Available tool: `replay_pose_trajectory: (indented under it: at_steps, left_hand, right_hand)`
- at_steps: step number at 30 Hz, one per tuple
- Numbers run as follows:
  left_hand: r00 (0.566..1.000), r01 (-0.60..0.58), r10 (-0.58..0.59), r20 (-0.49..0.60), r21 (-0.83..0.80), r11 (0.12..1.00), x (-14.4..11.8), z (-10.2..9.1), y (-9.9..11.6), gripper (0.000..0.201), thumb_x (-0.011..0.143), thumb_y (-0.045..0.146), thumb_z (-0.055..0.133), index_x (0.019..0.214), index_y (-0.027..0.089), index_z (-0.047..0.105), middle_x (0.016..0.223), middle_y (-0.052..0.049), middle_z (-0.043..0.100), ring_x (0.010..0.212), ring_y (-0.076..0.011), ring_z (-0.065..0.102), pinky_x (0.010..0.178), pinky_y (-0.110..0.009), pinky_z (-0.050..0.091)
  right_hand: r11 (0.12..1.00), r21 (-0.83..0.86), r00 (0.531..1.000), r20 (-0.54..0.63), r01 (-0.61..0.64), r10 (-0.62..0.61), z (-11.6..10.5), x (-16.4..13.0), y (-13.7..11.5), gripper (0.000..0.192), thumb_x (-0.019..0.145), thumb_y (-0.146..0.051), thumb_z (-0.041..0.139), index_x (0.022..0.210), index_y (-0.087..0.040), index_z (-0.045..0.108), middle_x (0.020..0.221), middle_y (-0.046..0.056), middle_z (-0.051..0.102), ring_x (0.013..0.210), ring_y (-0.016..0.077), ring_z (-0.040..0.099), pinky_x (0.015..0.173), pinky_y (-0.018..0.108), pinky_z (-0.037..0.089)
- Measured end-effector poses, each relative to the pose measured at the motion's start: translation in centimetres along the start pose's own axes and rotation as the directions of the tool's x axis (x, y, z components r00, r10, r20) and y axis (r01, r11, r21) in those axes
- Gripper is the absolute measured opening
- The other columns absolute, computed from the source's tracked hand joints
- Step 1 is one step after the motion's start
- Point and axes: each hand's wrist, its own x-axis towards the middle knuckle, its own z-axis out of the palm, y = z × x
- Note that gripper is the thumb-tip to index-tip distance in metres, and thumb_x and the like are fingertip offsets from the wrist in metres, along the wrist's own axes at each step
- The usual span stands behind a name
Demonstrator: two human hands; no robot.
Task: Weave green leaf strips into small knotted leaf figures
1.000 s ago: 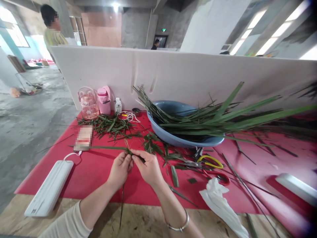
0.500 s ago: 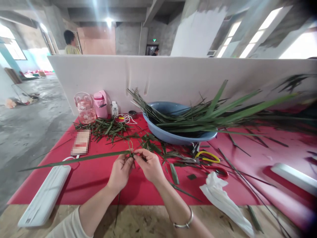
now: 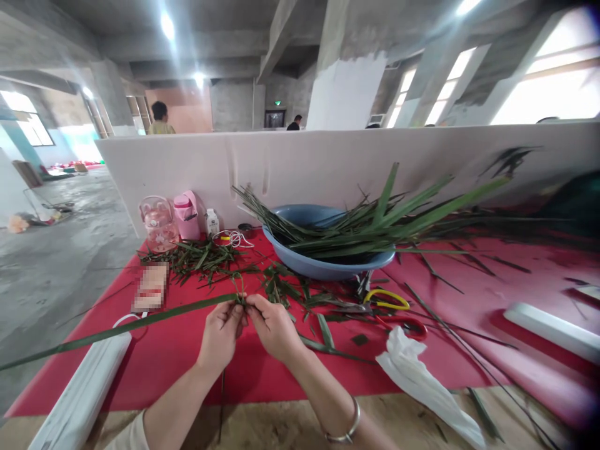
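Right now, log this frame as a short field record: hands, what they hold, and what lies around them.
left hand: pinching the long green leaf at a small knot
right hand: pinching the same knot from the other side
leaf: stretches out leftward
surface: red mat
behind hands: blue basin heaped with leaves
right of hands: yellow-handled scissors, red-handled scissors, white bag

Your left hand (image 3: 220, 331) and right hand (image 3: 272, 325) meet fingertip to fingertip, pinching a long green leaf strip (image 3: 117, 326) that runs out leftward over the red cloth (image 3: 187, 356). Behind them, a blue basin (image 3: 323, 265) holds long leaves, with scissors (image 3: 391, 303) just beside it.
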Motion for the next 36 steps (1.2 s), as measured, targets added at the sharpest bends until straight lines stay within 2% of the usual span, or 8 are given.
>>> replay_pose_trajectory:
  at_steps: [4, 9, 15, 19, 23, 27, 31, 36]
  left_hand:
    - [1.0, 0.006, -0.007, 0.013, 0.029, 1.0, 0.3, -0.4, -0.3, 0.039, 0.069, 0.045, 0.057, 0.089, 0.012, 0.057, 0.05, 0.005, 0.045, 0.039, -0.0046, 0.034, 0.037, -0.018, 0.025]
    - [0.998, 0.022, -0.022, 0.055, -0.013, 1.0, 0.5, -0.3, -0.3, 0.036, 0.071, 0.043, 0.055, 0.091, 0.013, 0.054, 0.05, 0.006, 0.043, 0.04, -0.0045, 0.033, 0.038, -0.018, 0.024]
    - [0.991, 0.022, -0.02, 0.135, -0.017, 1.0, 0.5, 0.0, -0.3, 0.027, 0.073, 0.041, 0.054, 0.074, 0.014, 0.047, 0.054, 0.004, 0.047, 0.041, -0.004, 0.035, 0.04, -0.018, 0.026]
    - [0.991, 0.006, -0.004, 0.136, -0.013, 1.0, 0.5, -0.2, -0.5, 0.027, 0.072, 0.041, 0.054, 0.076, 0.014, 0.048, 0.056, 0.003, 0.049, 0.042, -0.0045, 0.038, 0.041, -0.018, 0.027]
    - [0.994, -0.019, 0.018, 0.111, 0.006, 1.0, 0.3, -0.2, -0.6, 0.029, 0.071, 0.042, 0.056, 0.074, 0.014, 0.052, 0.056, 0.002, 0.05, 0.044, -0.0058, 0.039, 0.042, -0.019, 0.029]
    - [0.993, 0.006, -0.005, 0.121, -0.01, 1.0, 0.3, -0.1, -0.6, 0.032, 0.068, 0.045, 0.057, 0.069, 0.013, 0.052, 0.054, 0.003, 0.048, 0.043, -0.0055, 0.036, 0.041, -0.019, 0.026]
    - [0.996, 0.016, -0.008, 0.087, -0.091, 0.996, 0.3, 0.1, -0.4, 0.03, 0.069, 0.043, 0.056, 0.074, 0.014, 0.049, 0.053, 0.005, 0.047, 0.042, -0.0047, 0.036, 0.041, -0.018, 0.025]
    - [0.996, 0.064, -0.052, 0.077, -0.164, 0.984, 0.2, 0.3, -0.2, 0.029, 0.067, 0.039, 0.06, 0.074, 0.015, 0.045, 0.051, 0.005, 0.05, 0.039, -0.0044, 0.037, 0.04, -0.019, 0.025]
  right_hand:
    - [0.983, -0.183, 0.998, 0.052, 0.033, -0.024, -0.2, -0.1, 0.3, 0.022, 0.083, -0.015, 0.035, 0.079, -0.022, 0.056, 0.067, -0.001, 0.061, 0.058, 0.0107, 0.055, 0.055, 0.018, 0.036]
    - [0.945, -0.323, 0.994, -0.071, 0.057, -0.084, 0.3, -0.1, 1.0, 0.019, 0.082, -0.014, 0.037, 0.078, -0.018, 0.055, 0.071, 0.005, 0.059, 0.069, 0.016, 0.053, 0.063, 0.024, 0.038]
    - [0.996, -0.088, 0.998, -0.063, 0.024, -0.029, 0.5, 0.0, 1.1, 0.022, 0.081, -0.008, 0.033, 0.083, -0.017, 0.053, 0.069, 0.003, 0.057, 0.063, 0.0126, 0.053, 0.061, 0.022, 0.04]
    - [0.999, -0.02, 0.997, -0.067, 0.026, -0.028, 0.0, 0.0, 0.2, 0.021, 0.082, -0.013, 0.037, 0.072, -0.018, 0.055, 0.064, 0.001, 0.057, 0.061, 0.0116, 0.052, 0.061, 0.021, 0.039]
    - [0.999, 0.045, 0.997, -0.068, -0.026, 0.029, 0.0, -0.1, -0.1, 0.025, 0.082, -0.016, 0.037, 0.065, -0.018, 0.055, 0.06, 0.0, 0.057, 0.056, 0.0103, 0.051, 0.057, 0.02, 0.038]
    - [0.983, 0.16, 0.993, -0.067, -0.084, 0.096, 0.1, 0.0, 0.1, 0.024, 0.079, -0.016, 0.04, 0.06, -0.017, 0.055, 0.056, -0.002, 0.055, 0.054, 0.01, 0.05, 0.055, 0.02, 0.039]
    - [0.945, 0.31, 0.99, -0.051, -0.107, 0.129, 0.2, 0.2, 0.0, 0.019, 0.078, -0.02, 0.044, 0.067, -0.015, 0.058, 0.06, -0.001, 0.057, 0.059, 0.0109, 0.053, 0.058, 0.02, 0.042]
    - [0.914, 0.377, 0.983, -0.033, -0.153, 0.179, 0.4, 0.3, -0.1, 0.021, 0.078, -0.022, 0.045, 0.062, -0.016, 0.058, 0.056, 0.0, 0.058, 0.056, 0.0118, 0.055, 0.059, 0.022, 0.045]
